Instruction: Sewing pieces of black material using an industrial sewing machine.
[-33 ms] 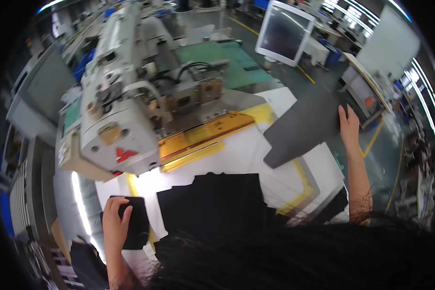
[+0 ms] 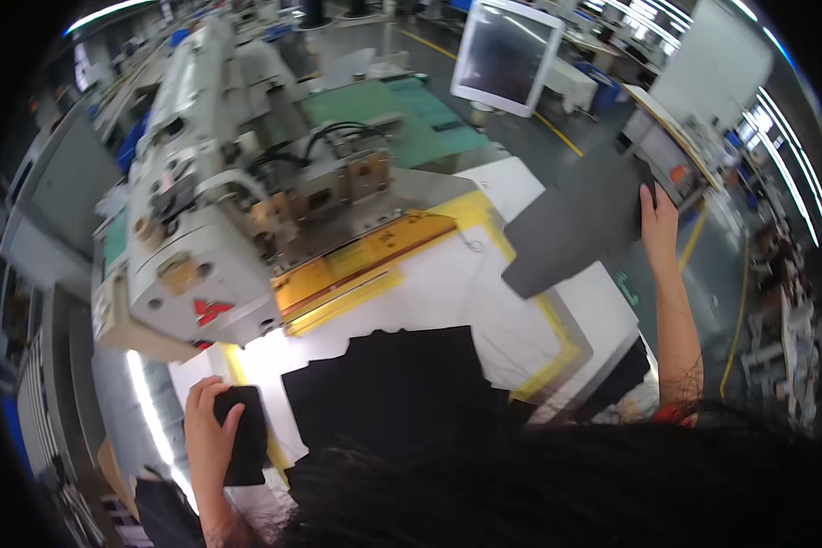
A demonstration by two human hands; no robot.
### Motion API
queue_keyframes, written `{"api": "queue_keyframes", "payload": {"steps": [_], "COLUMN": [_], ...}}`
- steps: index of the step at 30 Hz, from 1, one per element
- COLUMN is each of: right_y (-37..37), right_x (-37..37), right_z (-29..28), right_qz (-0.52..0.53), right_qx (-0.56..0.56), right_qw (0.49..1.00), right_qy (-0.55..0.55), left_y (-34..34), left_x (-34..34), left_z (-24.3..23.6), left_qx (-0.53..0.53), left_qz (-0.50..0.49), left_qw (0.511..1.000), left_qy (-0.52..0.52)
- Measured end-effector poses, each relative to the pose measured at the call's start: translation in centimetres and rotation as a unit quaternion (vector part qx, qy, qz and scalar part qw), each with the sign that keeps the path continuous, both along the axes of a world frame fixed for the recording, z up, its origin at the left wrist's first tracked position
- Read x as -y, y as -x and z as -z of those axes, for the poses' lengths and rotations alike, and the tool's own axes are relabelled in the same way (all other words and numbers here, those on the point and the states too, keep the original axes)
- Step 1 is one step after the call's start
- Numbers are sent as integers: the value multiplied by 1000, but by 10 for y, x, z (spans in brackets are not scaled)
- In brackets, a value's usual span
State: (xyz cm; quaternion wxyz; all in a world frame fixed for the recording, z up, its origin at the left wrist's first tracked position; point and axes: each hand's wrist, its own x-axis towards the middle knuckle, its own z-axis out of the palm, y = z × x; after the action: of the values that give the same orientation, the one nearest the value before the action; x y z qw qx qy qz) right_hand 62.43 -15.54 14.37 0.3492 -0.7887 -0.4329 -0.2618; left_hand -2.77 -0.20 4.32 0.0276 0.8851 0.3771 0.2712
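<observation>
On the right, my right hand [image 2: 659, 224] pinches the outer edge of a dark grey fabric panel [image 2: 575, 224], its thumb on one side. The panel hangs raised and tilted above the white work surface [image 2: 429, 288]. At the lower left my left hand [image 2: 212, 429] has its fingers curled at the edge of a small black fabric piece [image 2: 249, 438], thumb over it. Between the hands lies a larger black fabric piece [image 2: 393, 384], its lower part hidden by dark hair. Behind it stands a white sewing machine [image 2: 192, 274] with an amber clamp plate [image 2: 365, 260].
Yellow tape strips [image 2: 562, 361] mark the work surface. A white-framed screen [image 2: 507, 55] stands at the back, beyond a green mat [image 2: 411, 119]. Dark cloth [image 2: 167, 507] hangs at the lower left. A grey cabinet [image 2: 46, 192] stands at the far left.
The whole view has shifted, with the machine and screen farther left. The grey panel has moved rightward relative to the table. My left hand and the small black piece sit slightly nearer me.
</observation>
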Motion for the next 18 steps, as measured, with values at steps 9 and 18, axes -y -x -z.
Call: {"api": "queue_keyframes", "payload": {"steps": [9,18], "right_y": [-54,-12], "right_x": [175,264], "right_z": [11,183], "right_qz": [168,138], "right_qx": [154,-161], "right_qw": [974,893], "right_qy": [12,397], "left_y": [15,35], "left_x": [-34,-55], "left_z": [-1,35], "left_qx": [-110,-69], "left_qz": [-103,203], "left_qw": [948,969], "left_qy": [279,122]}}
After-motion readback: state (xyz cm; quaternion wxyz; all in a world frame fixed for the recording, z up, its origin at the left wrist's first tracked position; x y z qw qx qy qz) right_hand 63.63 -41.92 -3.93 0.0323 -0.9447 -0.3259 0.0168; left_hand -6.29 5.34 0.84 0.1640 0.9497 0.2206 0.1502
